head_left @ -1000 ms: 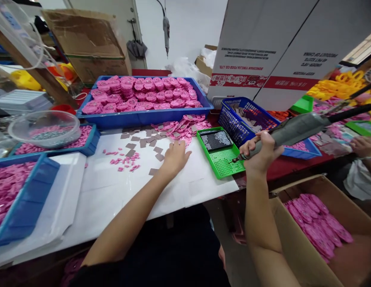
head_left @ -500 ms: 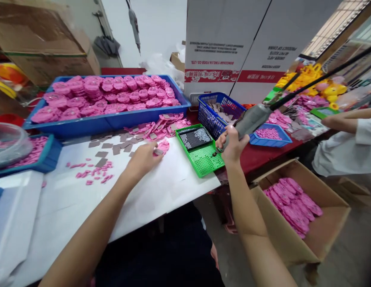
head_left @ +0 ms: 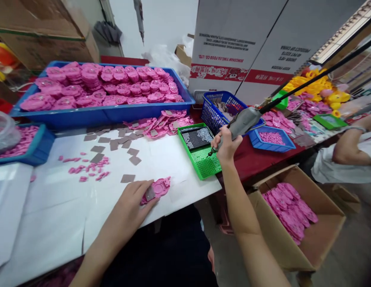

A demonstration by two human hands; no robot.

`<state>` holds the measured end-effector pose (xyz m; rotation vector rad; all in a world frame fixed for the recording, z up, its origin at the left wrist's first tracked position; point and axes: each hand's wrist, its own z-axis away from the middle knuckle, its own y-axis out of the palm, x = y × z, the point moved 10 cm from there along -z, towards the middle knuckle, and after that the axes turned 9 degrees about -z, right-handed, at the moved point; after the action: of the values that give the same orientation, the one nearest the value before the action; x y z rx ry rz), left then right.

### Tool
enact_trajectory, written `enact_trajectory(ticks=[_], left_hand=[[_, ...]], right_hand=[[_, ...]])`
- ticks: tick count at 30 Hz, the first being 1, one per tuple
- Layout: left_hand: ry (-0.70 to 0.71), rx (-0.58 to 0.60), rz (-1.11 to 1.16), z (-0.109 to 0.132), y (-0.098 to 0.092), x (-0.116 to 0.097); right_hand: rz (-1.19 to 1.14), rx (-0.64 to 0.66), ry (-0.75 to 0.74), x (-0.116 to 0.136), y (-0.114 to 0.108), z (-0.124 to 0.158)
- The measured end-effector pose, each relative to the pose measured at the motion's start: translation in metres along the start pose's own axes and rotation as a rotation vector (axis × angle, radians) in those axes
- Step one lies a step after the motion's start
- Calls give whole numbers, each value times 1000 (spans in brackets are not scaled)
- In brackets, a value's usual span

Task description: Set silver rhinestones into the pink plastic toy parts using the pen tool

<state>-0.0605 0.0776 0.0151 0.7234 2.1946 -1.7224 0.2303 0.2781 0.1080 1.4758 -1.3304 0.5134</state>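
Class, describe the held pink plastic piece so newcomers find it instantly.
From the long blue plastic tray, come down the white tabletop to the bare left hand near its front edge. The pink plastic piece there is gripped, unlike the heaped pink pieces behind.

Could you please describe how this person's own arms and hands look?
The left grip, a bare human hand, and the right grip, likewise bare, wear no gloves. No watch or bracelet shows at either wrist, and no sleeve covers the left forearm or right forearm where visible. Plain dark fabric clothing shows between them.
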Motion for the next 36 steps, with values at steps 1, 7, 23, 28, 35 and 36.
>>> enact_trajectory(ticks=[1, 7, 23, 28, 35, 36], left_hand=[[-6, -26, 9, 1, 0, -2], [108, -57, 44, 9, 5, -40], [200, -102, 253, 8, 16, -72], [211, -105, 242, 6, 14, -73], [231, -87, 223, 6, 17, -74], [233, -86, 217, 6, 17, -74]], right_hand=[[-4, 3, 1, -1, 0, 0], [11, 41, 8, -8, 3, 0], [-138, 205, 53, 67, 48, 81], [-122, 370, 280, 41, 69, 133], [-97, 292, 349, 19, 63, 134], [-94, 295, 356, 19, 64, 135]])
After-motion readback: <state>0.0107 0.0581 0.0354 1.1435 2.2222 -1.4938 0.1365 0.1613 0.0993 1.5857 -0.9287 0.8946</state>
